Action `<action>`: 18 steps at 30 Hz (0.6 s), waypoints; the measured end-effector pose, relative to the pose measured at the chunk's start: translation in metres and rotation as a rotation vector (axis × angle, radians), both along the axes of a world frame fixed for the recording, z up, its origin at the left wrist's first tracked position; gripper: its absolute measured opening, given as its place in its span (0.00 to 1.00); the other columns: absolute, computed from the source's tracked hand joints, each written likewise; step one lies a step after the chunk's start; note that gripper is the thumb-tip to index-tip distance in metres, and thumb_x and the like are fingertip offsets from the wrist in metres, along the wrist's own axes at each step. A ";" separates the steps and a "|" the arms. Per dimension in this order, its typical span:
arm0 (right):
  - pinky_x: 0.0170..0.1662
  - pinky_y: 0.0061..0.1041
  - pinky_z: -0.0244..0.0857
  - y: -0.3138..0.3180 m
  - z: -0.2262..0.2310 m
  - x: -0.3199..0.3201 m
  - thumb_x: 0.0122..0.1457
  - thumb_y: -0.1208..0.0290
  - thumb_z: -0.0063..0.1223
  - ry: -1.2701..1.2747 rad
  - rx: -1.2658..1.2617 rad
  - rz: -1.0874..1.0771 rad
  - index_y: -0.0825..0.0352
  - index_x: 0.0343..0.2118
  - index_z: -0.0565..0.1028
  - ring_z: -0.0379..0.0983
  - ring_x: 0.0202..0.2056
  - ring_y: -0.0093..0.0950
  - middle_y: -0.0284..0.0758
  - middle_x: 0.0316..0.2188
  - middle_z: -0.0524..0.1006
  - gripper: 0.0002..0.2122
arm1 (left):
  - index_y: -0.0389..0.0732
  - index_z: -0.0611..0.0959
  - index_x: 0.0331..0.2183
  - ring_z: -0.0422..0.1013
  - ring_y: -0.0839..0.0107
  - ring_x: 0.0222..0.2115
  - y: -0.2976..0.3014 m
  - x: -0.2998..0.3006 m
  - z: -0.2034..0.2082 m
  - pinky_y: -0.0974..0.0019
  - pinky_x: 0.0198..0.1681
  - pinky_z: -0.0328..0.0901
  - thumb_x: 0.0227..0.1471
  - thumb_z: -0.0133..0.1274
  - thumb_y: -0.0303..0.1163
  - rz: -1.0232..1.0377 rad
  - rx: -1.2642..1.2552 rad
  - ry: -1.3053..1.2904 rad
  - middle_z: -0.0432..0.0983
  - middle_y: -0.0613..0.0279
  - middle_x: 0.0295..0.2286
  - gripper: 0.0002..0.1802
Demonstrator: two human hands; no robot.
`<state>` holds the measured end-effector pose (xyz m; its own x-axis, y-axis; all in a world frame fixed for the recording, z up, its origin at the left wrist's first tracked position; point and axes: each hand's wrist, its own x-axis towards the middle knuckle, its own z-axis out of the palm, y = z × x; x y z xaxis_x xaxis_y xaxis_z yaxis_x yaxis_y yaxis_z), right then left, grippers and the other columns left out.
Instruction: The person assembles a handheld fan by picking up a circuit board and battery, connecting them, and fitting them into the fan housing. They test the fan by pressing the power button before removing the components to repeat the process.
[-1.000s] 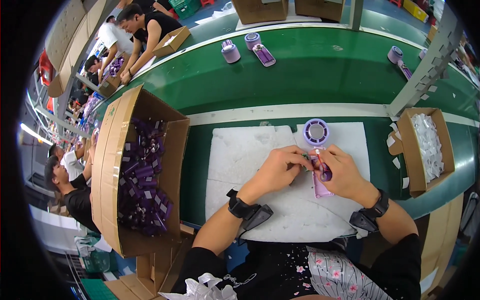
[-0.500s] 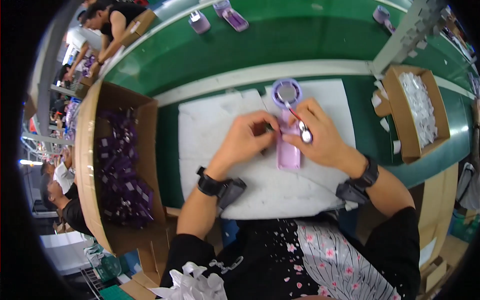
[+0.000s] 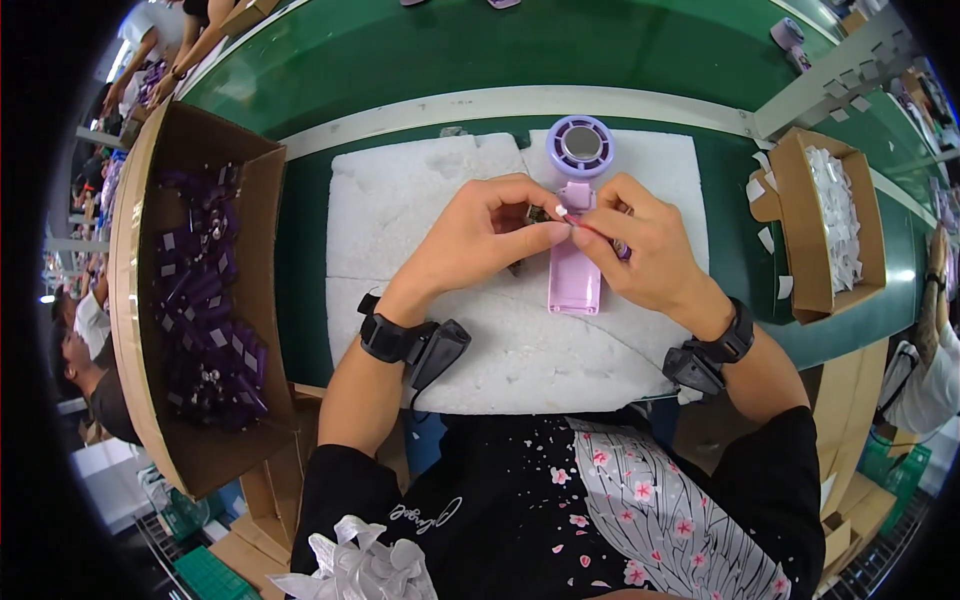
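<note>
A lilac handheld fan (image 3: 608,150) lies with its round head away from me and its open pink handle shell (image 3: 574,283) toward me. Over the shell both hands meet at the fingertips. My left hand (image 3: 470,238) is closed in a pinch on a small dark circuit board (image 3: 538,215), partly hidden by the fingers. A small white connector (image 3: 562,211) shows at its fingertips, with red wire (image 3: 574,220) running to my right hand (image 3: 648,245). That hand pinches the wire and keeps a purple cylindrical battery (image 3: 624,250) tucked under its fingers, mostly covered.
White foam sheets (image 3: 440,345) cover the green bench under the work. At left stands a deep cardboard box (image 3: 140,300) of purple batteries. A smaller carton (image 3: 806,225) of clear-white parts sits at right. Beyond a pale rail (image 3: 420,112), another fan (image 3: 788,36) rests on the green surface.
My hands have come together, and the wire end with its white connector is now between their fingertips. The battery has turned further under my right fingers. The whole view has shifted.
</note>
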<state>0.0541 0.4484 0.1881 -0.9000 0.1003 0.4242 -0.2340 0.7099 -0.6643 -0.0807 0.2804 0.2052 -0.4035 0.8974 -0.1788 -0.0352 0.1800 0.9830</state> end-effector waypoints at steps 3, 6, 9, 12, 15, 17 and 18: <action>0.24 0.23 0.63 0.001 0.002 0.000 0.51 0.73 0.61 -0.040 0.050 0.029 0.70 0.28 0.78 0.69 0.22 0.27 0.35 0.27 0.70 0.05 | 0.34 0.82 0.33 0.68 0.82 0.30 0.001 -0.001 -0.001 0.77 0.32 0.63 0.52 0.57 0.24 -0.004 0.013 0.028 0.73 0.68 0.33 0.04; 0.24 0.24 0.63 0.001 0.006 0.002 0.51 0.74 0.61 -0.065 0.091 0.018 0.70 0.28 0.78 0.69 0.23 0.28 0.35 0.27 0.71 0.05 | 0.34 0.82 0.32 0.68 0.82 0.30 0.004 -0.001 -0.004 0.77 0.31 0.62 0.54 0.56 0.25 -0.024 0.067 0.186 0.73 0.67 0.32 0.04; 0.24 0.23 0.63 -0.001 0.003 -0.005 0.50 0.75 0.61 0.069 0.030 -0.017 0.69 0.28 0.78 0.69 0.23 0.27 0.35 0.28 0.71 0.04 | 0.34 0.82 0.32 0.68 0.82 0.28 0.002 -0.003 -0.010 0.76 0.30 0.62 0.54 0.56 0.26 -0.002 0.054 0.153 0.74 0.67 0.30 0.05; 0.24 0.23 0.63 -0.002 0.000 0.000 0.50 0.77 0.61 0.106 -0.001 -0.051 0.69 0.28 0.78 0.70 0.23 0.27 0.35 0.28 0.71 0.04 | 0.33 0.82 0.32 0.68 0.81 0.26 0.004 0.000 -0.012 0.76 0.29 0.63 0.54 0.56 0.26 0.023 0.028 0.111 0.74 0.67 0.29 0.06; 0.24 0.23 0.63 -0.002 -0.003 0.003 0.49 0.78 0.62 0.096 -0.027 -0.067 0.69 0.28 0.78 0.70 0.23 0.26 0.35 0.28 0.71 0.04 | 0.33 0.83 0.32 0.68 0.81 0.25 0.008 0.005 -0.017 0.75 0.28 0.63 0.53 0.56 0.26 0.031 -0.009 0.027 0.74 0.67 0.27 0.06; 0.25 0.22 0.63 -0.002 -0.003 0.004 0.49 0.79 0.62 0.021 -0.043 -0.074 0.70 0.28 0.78 0.70 0.22 0.26 0.35 0.28 0.71 0.04 | 0.32 0.83 0.31 0.68 0.80 0.24 0.007 0.006 -0.019 0.75 0.27 0.63 0.53 0.57 0.27 0.048 0.015 0.132 0.75 0.66 0.26 0.07; 0.25 0.22 0.63 -0.002 -0.002 0.005 0.49 0.79 0.62 0.024 -0.044 -0.075 0.70 0.28 0.78 0.70 0.22 0.26 0.35 0.28 0.71 0.04 | 0.32 0.83 0.31 0.68 0.80 0.23 0.007 0.007 -0.018 0.75 0.27 0.63 0.53 0.57 0.27 0.049 0.029 0.179 0.75 0.66 0.25 0.07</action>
